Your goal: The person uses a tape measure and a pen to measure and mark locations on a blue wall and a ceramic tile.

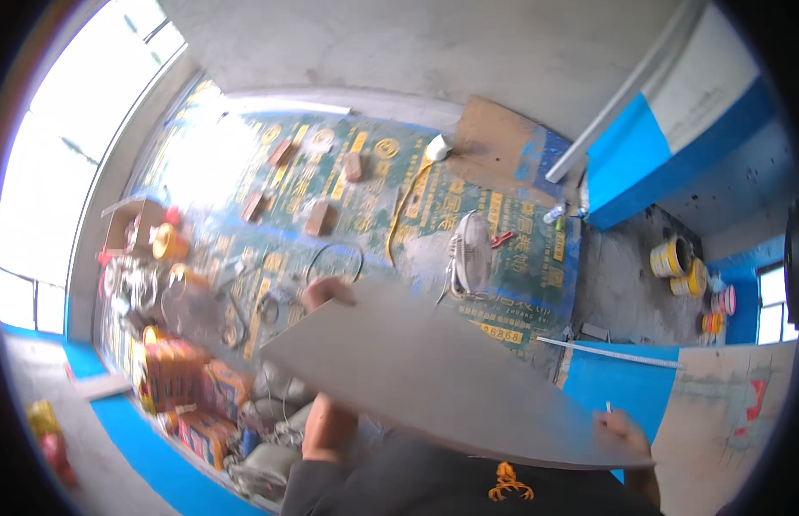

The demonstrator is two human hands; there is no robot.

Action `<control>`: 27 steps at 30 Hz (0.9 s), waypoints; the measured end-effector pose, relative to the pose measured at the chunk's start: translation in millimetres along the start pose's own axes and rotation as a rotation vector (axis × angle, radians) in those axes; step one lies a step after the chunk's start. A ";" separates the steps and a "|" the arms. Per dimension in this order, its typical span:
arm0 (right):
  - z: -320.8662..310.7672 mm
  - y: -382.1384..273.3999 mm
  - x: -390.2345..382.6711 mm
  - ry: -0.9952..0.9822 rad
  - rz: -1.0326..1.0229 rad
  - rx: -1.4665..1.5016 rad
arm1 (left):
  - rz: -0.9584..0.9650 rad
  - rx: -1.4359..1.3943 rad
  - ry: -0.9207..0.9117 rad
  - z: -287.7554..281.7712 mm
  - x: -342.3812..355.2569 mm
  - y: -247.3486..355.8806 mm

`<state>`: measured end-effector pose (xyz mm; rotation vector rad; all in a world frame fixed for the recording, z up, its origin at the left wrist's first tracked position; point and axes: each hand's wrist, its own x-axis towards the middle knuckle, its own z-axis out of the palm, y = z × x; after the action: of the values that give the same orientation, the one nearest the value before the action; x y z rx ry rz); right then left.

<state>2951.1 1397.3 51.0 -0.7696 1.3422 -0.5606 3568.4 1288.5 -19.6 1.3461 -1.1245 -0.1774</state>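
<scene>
I wear a dark top (408, 473), charcoal going on black, in a plain, matte-looking cloth. On its front sits one bright orange emblem (509, 483), with a rounded upper part and thin curved prongs spreading out below, rather like a crab or a scorpion; blur keeps me from saying which. My left sleeve (311, 488) is the same dark colour as the rest and ends in a simple, soft edge, leaving the left forearm (329, 427) bare. My left hand (329, 294) is bare and smeared by blur. My right hand (625, 432) is bare too, with its rounded knuckles showing more clearly than the left's.
</scene>
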 end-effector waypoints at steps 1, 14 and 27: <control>-57.9 47.5 35.4 -0.130 0.200 -0.616 | 0.006 -0.054 -0.019 -0.8 16.1 -7.3; 132.9 -78.2 227.9 -0.427 -0.304 -0.722 | -0.263 -0.504 -0.285 133.6 174.6 -109.4; 251.7 -170.8 288.6 -0.377 -0.444 -0.537 | -0.377 -0.635 -0.438 142.0 339.2 -217.3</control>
<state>3257.1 1113.9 8.9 -1.5557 0.9714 -0.3684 3741.8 898.8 -43.1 0.9427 -1.0285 -1.0561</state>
